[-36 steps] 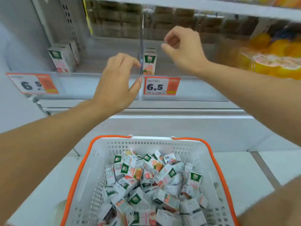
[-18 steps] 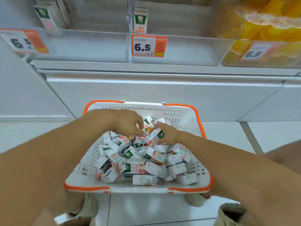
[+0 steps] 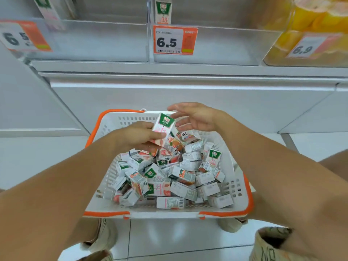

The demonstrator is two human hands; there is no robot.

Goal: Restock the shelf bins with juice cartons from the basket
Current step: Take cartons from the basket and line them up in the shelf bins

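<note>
Nearest the camera, two bare forearms reach forward over a white basket [image 3: 105, 178] with orange rim and handles, standing on the tiled floor [image 3: 37, 159]; shoes show just beyond its near edge. The basket holds a loose heap of small juice cartons [image 3: 180, 176], white with green and pink panels, lying at all angles from the near wall to the far wall.

Over the far half of the basket, the left hand [image 3: 137, 135] grips one carton [image 3: 163, 129] lifted clear of the heap and tilted, its green "100%" top pointing up and away. The fingers are curled round its lower part, thumb across the front, and a second carton seems to lie under the same grip, though that is hard to tell. Just beside it, by the far rim, the right hand [image 3: 195, 117] is spread with straight, relaxed fingers near the carton's top; it holds nothing.

Beyond the basket rises the white shelf base. Above are clear shelf bins [image 3: 216, 46] with orange price tags [image 3: 175, 40] reading 6.5. One upright carton [image 3: 163, 10] stands in the middle bin's left corner; more cartons [image 3: 50, 10] stand in the left bin. At far right a bin holds yellow fruit cups [image 3: 318, 17].
</note>
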